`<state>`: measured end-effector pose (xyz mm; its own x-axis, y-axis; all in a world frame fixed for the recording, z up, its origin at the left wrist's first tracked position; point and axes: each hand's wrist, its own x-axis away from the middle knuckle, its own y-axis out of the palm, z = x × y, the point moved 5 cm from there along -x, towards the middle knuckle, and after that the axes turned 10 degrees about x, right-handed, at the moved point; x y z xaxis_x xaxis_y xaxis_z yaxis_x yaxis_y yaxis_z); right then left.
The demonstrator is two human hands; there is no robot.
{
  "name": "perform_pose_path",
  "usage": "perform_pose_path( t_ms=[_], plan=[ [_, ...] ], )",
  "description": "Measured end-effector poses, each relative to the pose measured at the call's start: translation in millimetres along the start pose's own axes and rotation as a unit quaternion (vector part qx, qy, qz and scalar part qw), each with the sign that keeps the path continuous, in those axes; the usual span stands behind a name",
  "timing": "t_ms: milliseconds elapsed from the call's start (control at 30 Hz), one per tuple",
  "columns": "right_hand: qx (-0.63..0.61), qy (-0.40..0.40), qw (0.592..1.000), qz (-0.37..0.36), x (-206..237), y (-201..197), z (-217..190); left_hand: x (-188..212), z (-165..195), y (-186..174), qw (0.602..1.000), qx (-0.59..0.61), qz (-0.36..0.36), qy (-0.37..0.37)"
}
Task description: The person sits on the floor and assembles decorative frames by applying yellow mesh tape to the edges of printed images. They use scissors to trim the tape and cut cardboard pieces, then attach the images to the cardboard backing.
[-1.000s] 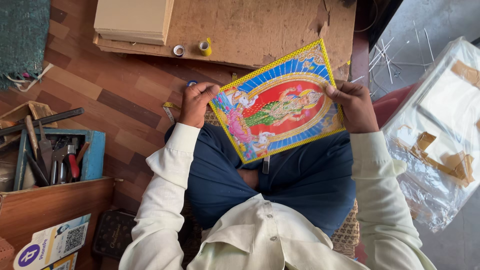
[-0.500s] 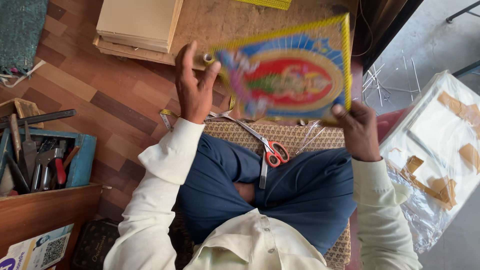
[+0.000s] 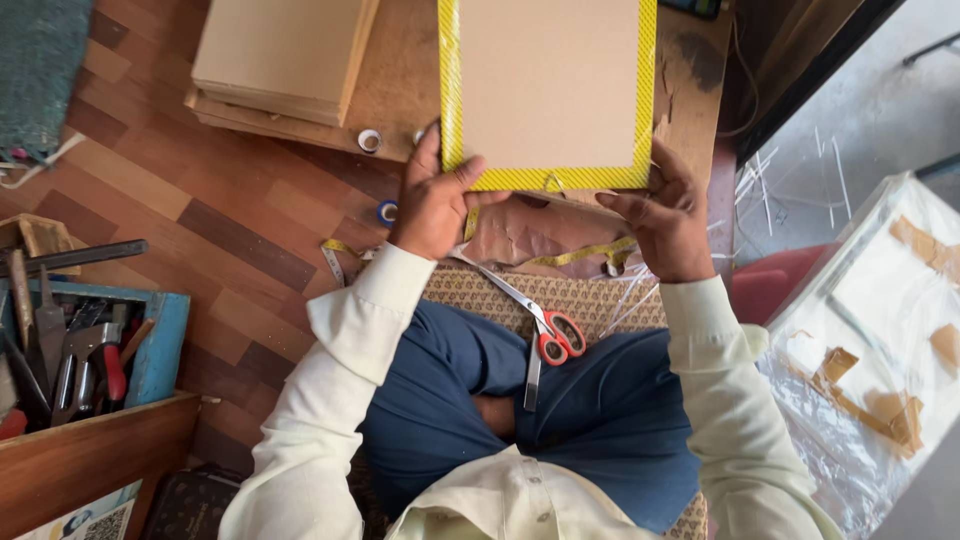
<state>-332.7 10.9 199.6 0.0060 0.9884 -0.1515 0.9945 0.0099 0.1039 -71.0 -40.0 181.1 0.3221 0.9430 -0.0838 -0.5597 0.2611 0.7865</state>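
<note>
While seated cross-legged on a patterned mat, the person holds one flat thing up in both hands.

Held thing: board (image 3: 548,85), plain tan back facing up, edged in yellow striped tape, raised over the wooden worktop (image 3: 395,90).
Left hand (image 3: 432,200): closed on the board's lower left corner, thumb on the tape edge.
Right hand (image 3: 665,215): fingers curled under the lower right corner, gripping it.
Lap: red-handled scissors (image 3: 535,325) lying on blue trousers.
Stack: plain beige boards (image 3: 280,55) piled at the worktop's left end.
Tape rolls: small white roll (image 3: 369,140) on the worktop; blue one (image 3: 387,211) on the floor.
Toolbox: blue tray (image 3: 160,345) of hand tools, far left.
Package: clear plastic wrapping (image 3: 880,340) with brown tape scraps, at right.
Label: printed card (image 3: 85,515), lower left corner, partly cut off.
</note>
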Motion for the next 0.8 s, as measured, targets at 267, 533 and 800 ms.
perform_pose_path(
  t_ms=[267, 533, 800],
  plan=[
    [-0.168, 0.088, 0.982, 0.028, -10.6, -22.8, 53.4, -5.4, -8.0, -34.9, 0.998, 0.034, -0.033, -0.030],
    [-0.091, 0.097, 0.985, 0.112, -4.5, -17.3, 66.4, 10.3, -22.8, -49.5, 0.999, -0.017, 0.003, -0.028],
    [-0.039, 0.098, 0.992, 0.063, 7.8, 2.8, 36.0, 17.9, -25.4, -51.9, 0.999, -0.011, 0.043, -0.007]
  ],
)
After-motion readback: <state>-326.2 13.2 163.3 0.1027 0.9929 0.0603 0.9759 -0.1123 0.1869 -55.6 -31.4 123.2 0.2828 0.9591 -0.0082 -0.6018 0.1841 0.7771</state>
